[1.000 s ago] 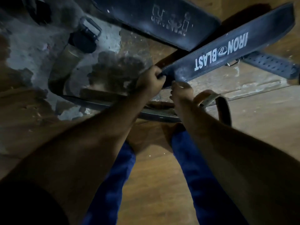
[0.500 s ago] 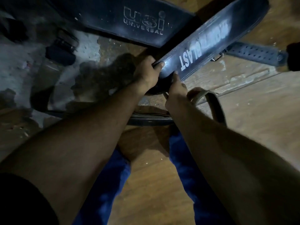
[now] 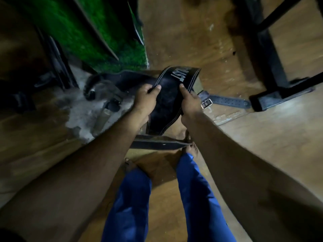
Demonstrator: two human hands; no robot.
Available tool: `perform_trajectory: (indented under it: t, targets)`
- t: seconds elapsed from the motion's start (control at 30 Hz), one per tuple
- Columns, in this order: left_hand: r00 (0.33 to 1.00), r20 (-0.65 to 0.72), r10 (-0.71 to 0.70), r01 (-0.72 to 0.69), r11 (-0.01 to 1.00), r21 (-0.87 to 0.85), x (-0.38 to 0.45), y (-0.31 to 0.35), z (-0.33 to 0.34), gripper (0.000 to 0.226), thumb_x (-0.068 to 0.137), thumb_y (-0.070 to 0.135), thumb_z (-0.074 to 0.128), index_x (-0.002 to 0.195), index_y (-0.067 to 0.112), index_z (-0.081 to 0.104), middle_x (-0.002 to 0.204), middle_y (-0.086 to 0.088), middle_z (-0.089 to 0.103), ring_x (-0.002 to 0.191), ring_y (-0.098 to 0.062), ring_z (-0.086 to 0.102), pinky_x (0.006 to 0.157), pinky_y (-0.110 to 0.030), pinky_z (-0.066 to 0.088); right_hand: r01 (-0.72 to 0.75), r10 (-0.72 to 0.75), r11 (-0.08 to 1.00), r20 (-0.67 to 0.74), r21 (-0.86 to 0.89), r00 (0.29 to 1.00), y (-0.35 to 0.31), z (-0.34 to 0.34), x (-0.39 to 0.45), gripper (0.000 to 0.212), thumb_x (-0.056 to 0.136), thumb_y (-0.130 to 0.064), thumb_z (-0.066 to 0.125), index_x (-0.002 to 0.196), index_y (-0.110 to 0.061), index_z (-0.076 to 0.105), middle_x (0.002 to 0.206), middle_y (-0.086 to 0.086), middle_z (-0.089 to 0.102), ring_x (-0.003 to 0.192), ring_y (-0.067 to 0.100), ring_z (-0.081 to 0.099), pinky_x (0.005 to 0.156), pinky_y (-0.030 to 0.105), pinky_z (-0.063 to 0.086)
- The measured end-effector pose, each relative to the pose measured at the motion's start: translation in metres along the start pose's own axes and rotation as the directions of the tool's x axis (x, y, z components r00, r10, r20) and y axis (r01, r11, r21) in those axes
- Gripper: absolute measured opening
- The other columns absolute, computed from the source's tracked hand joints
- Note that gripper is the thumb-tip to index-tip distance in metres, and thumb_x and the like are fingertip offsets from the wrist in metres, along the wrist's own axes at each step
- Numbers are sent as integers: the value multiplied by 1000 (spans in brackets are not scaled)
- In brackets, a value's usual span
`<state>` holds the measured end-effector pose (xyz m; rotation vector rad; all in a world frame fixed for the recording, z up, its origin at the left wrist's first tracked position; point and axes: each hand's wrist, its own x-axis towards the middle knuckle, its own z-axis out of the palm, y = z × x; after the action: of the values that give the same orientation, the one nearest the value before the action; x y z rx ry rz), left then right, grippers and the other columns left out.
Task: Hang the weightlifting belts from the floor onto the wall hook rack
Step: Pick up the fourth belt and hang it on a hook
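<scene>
A black leather belt (image 3: 168, 100) with white lettering is lifted off the floor between my two hands. My left hand (image 3: 146, 97) grips its left edge, thumb on top. My right hand (image 3: 189, 100) grips its right edge. The belt's buckle (image 3: 206, 103) and perforated strap (image 3: 230, 102) trail to the right over the floor. A second dark belt (image 3: 125, 79) lies on the floor behind it, and a third belt (image 3: 157, 144) lies on edge by my bare feet. The wall hook rack is not in view.
A green turf panel (image 3: 97, 37) leans at the upper left beside a dark frame (image 3: 57, 63). A black metal stand's foot (image 3: 277, 95) sits at the right. A bottle (image 3: 104, 114) lies on a worn grey floor patch (image 3: 82, 117). My blue trouser legs (image 3: 197, 198) stand below.
Both hands have raised the lettered belt off the floor, and it now bends between them. The view has swung up and back, showing the turf and the metal stand.
</scene>
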<state>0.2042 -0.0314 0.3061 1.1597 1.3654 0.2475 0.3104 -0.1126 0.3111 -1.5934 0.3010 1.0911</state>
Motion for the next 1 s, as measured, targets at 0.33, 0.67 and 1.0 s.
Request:
perform_trajectory:
  t: [0.33, 0.67, 1.0]
  targets:
    - [978, 149, -144, 154, 986, -58, -105, 170, -56, 33, 96, 28, 65, 115, 1, 64, 101, -20, 73, 77, -28, 72, 67, -38, 62, 159, -134, 983, 246, -86, 960, -106, -2, -159, 8, 93, -10, 71, 93, -3, 74, 89, 8, 77, 88, 26, 74, 85, 39, 62]
    - [976, 167, 141, -115, 981, -158, -265, 206, -90, 15, 93, -1, 63, 94, 13, 58, 90, -1, 72, 76, -9, 70, 73, -26, 57, -252, 248, 965, 547, -70, 800, -183, -20, -236, 58, 101, -53, 46, 130, -6, 63, 119, 19, 73, 102, 30, 73, 93, 44, 59]
    - [991, -130, 31, -89, 877, -472, -324, 307, -160, 52, 90, 31, 74, 131, 5, 59, 114, -21, 73, 87, -31, 77, 69, -47, 64, 337, 158, 870, 851, -360, 501, -258, 24, -315, 50, 86, -40, 76, 119, -4, 69, 106, 22, 75, 91, 41, 68, 84, 48, 51]
